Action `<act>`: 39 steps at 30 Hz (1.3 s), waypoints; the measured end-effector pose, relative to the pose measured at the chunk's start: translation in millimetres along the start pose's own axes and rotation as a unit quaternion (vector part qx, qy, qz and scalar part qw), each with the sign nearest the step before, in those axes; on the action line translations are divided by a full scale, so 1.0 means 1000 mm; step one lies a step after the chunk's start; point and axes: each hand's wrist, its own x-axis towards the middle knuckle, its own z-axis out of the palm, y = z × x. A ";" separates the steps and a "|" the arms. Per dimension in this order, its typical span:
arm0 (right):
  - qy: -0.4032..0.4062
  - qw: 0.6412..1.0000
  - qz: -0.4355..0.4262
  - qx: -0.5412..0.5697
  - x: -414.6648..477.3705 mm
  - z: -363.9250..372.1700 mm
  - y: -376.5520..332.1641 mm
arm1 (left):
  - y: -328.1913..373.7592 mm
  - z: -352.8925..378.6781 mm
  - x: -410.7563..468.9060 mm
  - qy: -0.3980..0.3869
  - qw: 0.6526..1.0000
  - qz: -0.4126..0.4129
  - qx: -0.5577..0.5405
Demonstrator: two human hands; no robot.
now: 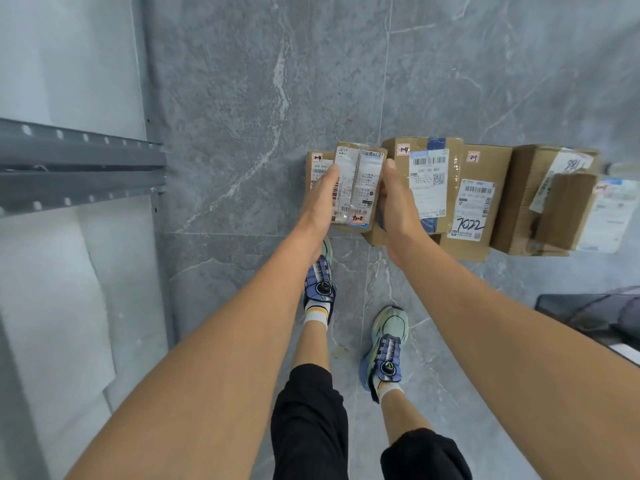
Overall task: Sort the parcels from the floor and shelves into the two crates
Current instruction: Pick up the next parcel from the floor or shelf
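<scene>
The small parcel (358, 187) hides the fingers of the left hand (320, 202) and right hand (398, 206); the rightmost parcel (611, 216) is blurred

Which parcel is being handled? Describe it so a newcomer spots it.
Find the row of cardboard boxes on the grey floor. At its left end, the left hand and right hand hold a small parcel. Unlike its brown neighbours, white labels nearly cover it.

One head-worn wide-angle view is looking steeply down past the wearer's forearms onto grey veined stone floor tiles (242, 98), hovering close above a row of brown cardboard parcels (488, 168); a grey perforated metal shelf rail (69, 168) is edging the left.
</scene>
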 end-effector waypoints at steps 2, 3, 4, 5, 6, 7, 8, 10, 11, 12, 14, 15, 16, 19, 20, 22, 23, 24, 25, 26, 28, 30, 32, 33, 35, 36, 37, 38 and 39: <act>-0.023 1.000 -0.013 -0.003 -0.017 0.002 -0.017 | 0.014 -0.006 -0.020 0.009 1.000 0.020 -0.003; -0.036 0.999 -0.025 -0.003 -0.028 0.005 -0.028 | 0.024 -0.009 -0.031 0.015 0.999 0.035 -0.005; -0.049 0.998 -0.033 -0.004 -0.038 0.007 -0.038 | 0.034 -0.011 -0.042 0.024 0.999 0.047 -0.008; -0.064 0.997 -0.039 -0.007 -0.051 0.009 -0.046 | 0.043 -0.013 -0.057 0.032 0.998 0.060 -0.016; -0.083 0.995 -0.053 -0.010 -0.067 0.011 -0.058 | 0.055 -0.015 -0.076 0.042 0.996 0.077 -0.026; -0.097 0.993 -0.061 -0.014 -0.076 0.012 -0.065 | 0.063 -0.014 -0.089 0.047 0.994 0.087 -0.039; -0.114 0.991 -0.069 -0.011 -0.083 0.012 -0.071 | 0.071 -0.012 -0.104 0.053 0.993 0.096 -0.052; -0.148 0.984 -0.095 -0.011 -0.117 0.011 -0.097 | 0.090 -0.011 -0.146 0.070 0.986 0.127 -0.085; -0.155 0.981 -0.117 -0.017 -0.138 0.010 -0.111 | 0.098 -0.009 -0.167 0.075 0.981 0.145 -0.102; -0.160 0.976 -0.142 -0.029 -0.159 0.008 -0.126 | 0.106 -0.007 -0.188 0.081 0.976 0.166 -0.117; -0.188 0.962 -0.191 -0.056 -0.198 0.002 -0.150 | 0.119 -0.004 -0.232 0.094 0.961 0.218 -0.141; -0.201 0.953 -0.214 -0.069 -0.219 0.000 -0.160 | 0.123 -0.003 -0.253 0.100 0.954 0.238 -0.150; -0.210 0.947 -0.230 -0.079 -0.241 -0.005 -0.169 | 0.126 -0.001 -0.275 0.105 0.947 0.256 -0.160; -0.245 0.924 -0.274 -0.100 -0.310 -0.013 -0.197 | 0.134 0.004 -0.343 0.143 0.927 0.305 -0.163; -0.261 0.914 -0.293 -0.105 -0.333 -0.014 -0.205 | 0.137 0.005 -0.367 0.154 0.919 0.323 -0.166; -0.292 0.892 -0.327 -0.110 -0.381 -0.016 -0.219 | 0.143 0.008 -0.417 0.172 0.902 0.351 -0.183; -0.308 0.881 -0.340 -0.115 -0.406 -0.017 -0.224 | 0.146 0.009 -0.443 0.178 0.894 0.365 -0.190; -0.321 0.871 -0.351 -0.122 -0.428 -0.016 -0.228 | 0.148 0.010 -0.470 0.182 0.886 0.379 -0.198; -0.334 0.861 -0.363 -0.126 -0.452 -0.016 -0.230 | 0.148 0.010 -0.495 0.192 0.877 0.392 -0.201; -0.347 0.851 -0.373 -0.131 -0.475 -0.014 -0.232 | 0.147 0.009 -0.522 0.205 0.867 0.407 -0.204; -0.380 0.828 -0.389 -0.137 -0.521 -0.008 -0.232 | 0.139 0.004 -0.572 0.233 0.849 0.424 -0.214; -0.421 0.804 -0.395 -0.143 -0.568 0.000 -0.226 | 0.125 -0.002 -0.621 0.263 0.830 0.439 -0.221; -0.463 0.777 -0.399 -0.148 -0.613 0.007 -0.216 | 0.108 -0.008 -0.670 0.288 0.811 0.458 -0.223; -0.482 0.764 -0.402 -0.153 -0.634 0.012 -0.208 | 0.097 -0.011 -0.694 0.305 0.799 0.467 -0.224; -0.515 0.739 -0.400 -0.167 -0.674 0.021 -0.190 | 0.073 -0.018 -0.737 0.342 0.777 0.479 -0.224; -0.531 0.727 -0.399 -0.174 -0.695 0.025 -0.180 | 0.060 -0.020 -0.758 0.361 0.765 0.483 -0.228; -0.547 0.714 -0.399 -0.178 -0.715 0.029 -0.168 | 0.046 -0.023 -0.776 0.382 0.752 0.483 -0.234; -0.564 0.699 -0.398 -0.186 -0.735 0.031 -0.156 | 0.032 -0.024 -0.795 0.402 0.741 0.482 -0.239; -0.583 0.683 -0.396 -0.193 -0.755 0.033 -0.143 | 0.017 -0.025 -0.814 0.419 0.729 0.481 -0.247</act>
